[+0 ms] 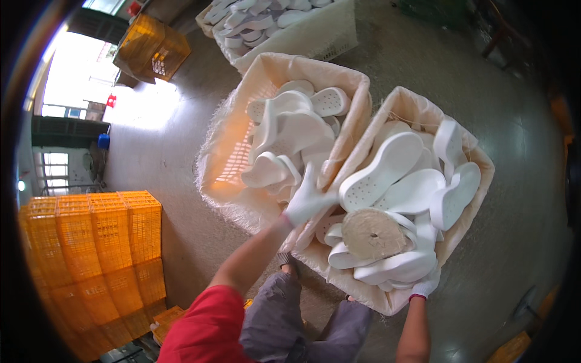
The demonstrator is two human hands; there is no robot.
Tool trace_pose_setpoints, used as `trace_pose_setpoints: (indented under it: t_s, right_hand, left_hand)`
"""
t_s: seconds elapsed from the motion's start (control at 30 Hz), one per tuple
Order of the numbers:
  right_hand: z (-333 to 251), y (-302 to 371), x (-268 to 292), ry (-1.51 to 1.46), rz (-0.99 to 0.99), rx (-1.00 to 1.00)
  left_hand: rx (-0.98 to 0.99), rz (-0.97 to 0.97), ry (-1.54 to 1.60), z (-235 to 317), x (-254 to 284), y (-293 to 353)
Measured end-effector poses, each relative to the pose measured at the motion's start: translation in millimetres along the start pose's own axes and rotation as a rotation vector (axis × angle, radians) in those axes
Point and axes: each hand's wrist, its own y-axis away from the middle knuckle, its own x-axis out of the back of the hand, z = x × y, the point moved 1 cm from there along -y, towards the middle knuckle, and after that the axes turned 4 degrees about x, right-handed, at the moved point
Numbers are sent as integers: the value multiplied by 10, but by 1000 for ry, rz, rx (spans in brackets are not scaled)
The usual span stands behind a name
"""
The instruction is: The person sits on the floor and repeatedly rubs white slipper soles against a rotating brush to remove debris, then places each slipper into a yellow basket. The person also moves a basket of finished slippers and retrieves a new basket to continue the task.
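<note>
While soles [382,170] fill the nearer basket [357,293], your left hand [307,202] has fingers apart at its left edge; your right hand [427,284] is at its near-right corner, grip hidden, can't tell.

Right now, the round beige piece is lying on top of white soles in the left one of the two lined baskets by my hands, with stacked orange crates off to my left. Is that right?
Not quite: the head view shows the round beige piece on top of white soles in the right lined basket. Stacked orange crates are off to your left.
</note>
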Motion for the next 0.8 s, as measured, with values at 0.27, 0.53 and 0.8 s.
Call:
trace_pose_setpoints:
  t_s: [0.27, 0.53, 0.8]
  right_hand:
    - [-303, 630, -496, 901, 125, 68]
    - [85, 871, -608, -153, 319, -252]
    - [548, 574, -1369, 63, 233, -66]
  left_hand:
    - [16, -53, -167, 149, -468, -776]
    - [-220, -247, -164, 847, -868, -1128]
    - [-264, 22, -784, 1272, -478, -2045]
